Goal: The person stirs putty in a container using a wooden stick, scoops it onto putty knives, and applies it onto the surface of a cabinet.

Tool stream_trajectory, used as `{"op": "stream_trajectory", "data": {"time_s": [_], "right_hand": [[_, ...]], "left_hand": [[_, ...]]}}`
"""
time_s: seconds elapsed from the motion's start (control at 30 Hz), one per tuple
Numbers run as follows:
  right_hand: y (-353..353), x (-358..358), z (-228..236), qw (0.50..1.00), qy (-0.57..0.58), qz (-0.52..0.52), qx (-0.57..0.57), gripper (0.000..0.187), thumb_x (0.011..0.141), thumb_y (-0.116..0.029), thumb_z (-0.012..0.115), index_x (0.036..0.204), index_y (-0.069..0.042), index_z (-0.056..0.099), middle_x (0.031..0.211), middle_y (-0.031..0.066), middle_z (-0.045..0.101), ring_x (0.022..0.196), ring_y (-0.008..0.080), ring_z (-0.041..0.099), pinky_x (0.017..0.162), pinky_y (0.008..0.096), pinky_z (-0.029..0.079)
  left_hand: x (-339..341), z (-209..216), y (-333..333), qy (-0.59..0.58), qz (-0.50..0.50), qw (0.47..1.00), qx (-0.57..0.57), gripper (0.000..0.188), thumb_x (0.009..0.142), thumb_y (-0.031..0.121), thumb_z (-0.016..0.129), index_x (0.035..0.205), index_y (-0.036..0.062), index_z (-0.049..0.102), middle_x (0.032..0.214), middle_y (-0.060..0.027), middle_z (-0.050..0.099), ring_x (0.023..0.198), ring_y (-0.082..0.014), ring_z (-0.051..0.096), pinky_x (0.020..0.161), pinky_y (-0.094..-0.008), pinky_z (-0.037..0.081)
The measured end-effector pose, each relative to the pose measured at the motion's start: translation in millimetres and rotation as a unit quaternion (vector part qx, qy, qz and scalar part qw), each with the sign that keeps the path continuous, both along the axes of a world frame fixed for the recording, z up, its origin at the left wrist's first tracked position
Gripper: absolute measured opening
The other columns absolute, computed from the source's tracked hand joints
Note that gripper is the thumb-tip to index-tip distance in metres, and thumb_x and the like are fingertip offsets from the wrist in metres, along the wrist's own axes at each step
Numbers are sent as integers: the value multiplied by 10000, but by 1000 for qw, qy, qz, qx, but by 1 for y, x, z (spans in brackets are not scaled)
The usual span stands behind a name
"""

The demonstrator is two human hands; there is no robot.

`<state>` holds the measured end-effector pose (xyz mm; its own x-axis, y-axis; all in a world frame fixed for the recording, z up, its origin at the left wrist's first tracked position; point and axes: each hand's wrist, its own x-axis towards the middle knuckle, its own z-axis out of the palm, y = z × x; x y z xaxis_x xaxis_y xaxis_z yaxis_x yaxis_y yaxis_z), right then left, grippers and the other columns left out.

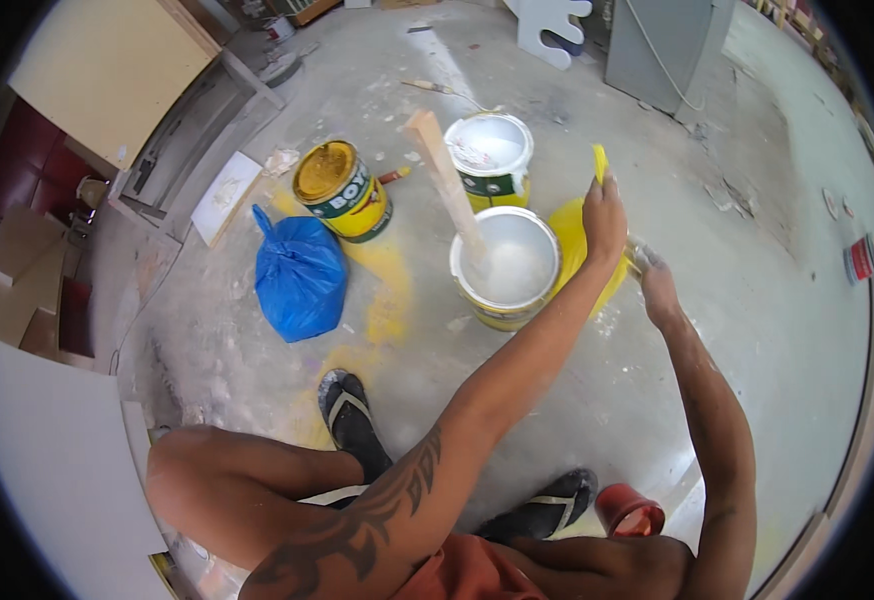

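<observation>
My left hand (pixel 605 222) is closed round the gathered top of a yellow plastic bag (pixel 567 232), and a tuft of it sticks up above the fingers. The fingers of my right hand (pixel 654 278), dusted with white, pinch the bag's right side. Its contents are hidden, and my left forearm covers part of it. Just left of the bag stands an open paint tin (pixel 504 318) with white material inside. A wooden stick (pixel 445 175) leans upright in that tin. Behind it is a second open tin (pixel 529 160), white inside with residue on its wall.
A yellow-and-green tin (pixel 362 215) with a yellow-stained top and a knotted blue plastic bag (pixel 302 278) stand to the left. A red pot (pixel 629 508) is by my right foot. Further off are a brush-like tool (pixel 427 87), a grey cabinet (pixel 662 50) and a red can (pixel 859 260).
</observation>
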<state>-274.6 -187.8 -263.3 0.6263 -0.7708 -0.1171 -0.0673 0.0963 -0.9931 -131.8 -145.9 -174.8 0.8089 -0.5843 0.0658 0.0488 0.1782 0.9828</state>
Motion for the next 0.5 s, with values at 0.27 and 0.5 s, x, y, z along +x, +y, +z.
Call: {"op": "stream_trajectory", "data": {"time_s": [0.27, 0.5], "right_hand": [[31, -40, 47, 893, 349, 197, -203, 202, 843, -132, 597, 919, 37, 678, 790, 177, 674, 694, 244, 625, 694, 389, 488], [130, 70, 242, 710, 139, 653, -224, 234, 893, -218, 616, 1014, -27, 676, 803, 208, 653, 746, 368, 631, 728, 434, 503]], "left_hand": [[-57, -73, 153, -446, -264, 828, 212, 640, 905, 91, 499, 1445, -123, 232, 1440, -342, 331, 1396, -453, 284, 1159, -498, 248], [66, -42, 287, -322, -784, 439, 298, 372, 918, 314, 564, 1080, -5, 665, 1075, -226, 656, 996, -391, 630, 889, -464, 485]]}}
